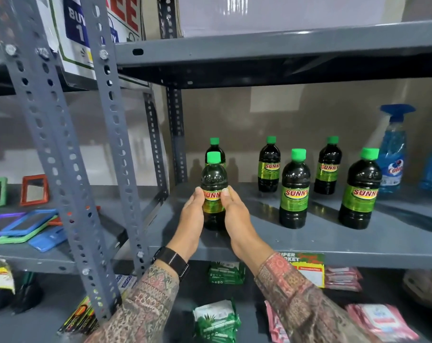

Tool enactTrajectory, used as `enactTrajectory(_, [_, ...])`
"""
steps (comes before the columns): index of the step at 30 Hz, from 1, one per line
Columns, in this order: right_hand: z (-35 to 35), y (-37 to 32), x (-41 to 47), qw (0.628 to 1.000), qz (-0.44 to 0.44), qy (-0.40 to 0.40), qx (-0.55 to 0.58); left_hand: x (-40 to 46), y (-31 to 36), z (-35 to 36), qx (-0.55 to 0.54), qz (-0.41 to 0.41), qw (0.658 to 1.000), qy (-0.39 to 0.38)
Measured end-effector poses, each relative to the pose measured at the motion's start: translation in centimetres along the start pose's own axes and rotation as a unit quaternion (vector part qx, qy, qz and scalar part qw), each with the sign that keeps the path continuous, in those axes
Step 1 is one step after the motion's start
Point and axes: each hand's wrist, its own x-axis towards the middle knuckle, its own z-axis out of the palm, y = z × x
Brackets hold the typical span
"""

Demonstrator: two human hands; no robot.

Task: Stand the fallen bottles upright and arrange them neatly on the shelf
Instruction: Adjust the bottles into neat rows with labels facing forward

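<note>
— Bottle [213, 191] status?
— Upright at the shelf's [309, 240] nine o'clock end, my left hand [192, 214] and right hand [234, 214] gripping it (label forward). I'd align it with the front pair.

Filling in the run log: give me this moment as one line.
left hand + right hand: both gripping front-left bottle | bottle upright on shelf | five other bottles upright | none fallen in view
</note>
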Motion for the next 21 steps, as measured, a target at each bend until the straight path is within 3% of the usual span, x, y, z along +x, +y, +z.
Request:
enactTrajectory(2, [-1.2, -0.5, -1.0, 1.000, -0.014, -0.008, -0.009, -0.9, -0.2, 0.2, 0.014, 0.045, 0.997, 0.055])
enactTrajectory(5, [-5.0, -0.9, -3.6, 0.996, -0.073, -0.017, -0.049, -5.2, -0.7, 1.8, 0.025, 0.205, 0.962, 0.179])
enactTrajectory(8, [-9.6, -1.6, -6.3, 0.989, -0.142, 0.032, -0.033, -8.4, -2.7, 4.6, 0.073, 0.322, 0.933, 0.141])
enactTrajectory(11, [-14.6, -2.3, -6.0, 0.969, -0.204, 0.136, -0.037, -7.6, -3.3, 9.2, 0.102, 0.244, 0.964, 0.012])
enactTrajectory(14, [-18.0, -3.1, -3.2, 0.965, -0.177, 0.181, -0.064, -5.5, -2.4, 13.9, 0.075, 0.132, 0.985, -0.079])
enactTrajectory(18, [-19.1, -3.3, 0.3, 0.991, -0.048, 0.117, -0.043, -3.4, -2.4, 17.5, 0.025, 0.050, 0.995, -0.080])
enactTrajectory(21, [-18.7, -2.7, 0.9, 0.997, -0.031, 0.064, -0.021, -2.9, -3.3, 18.3, 0.010, 0.027, 0.998, -0.060])
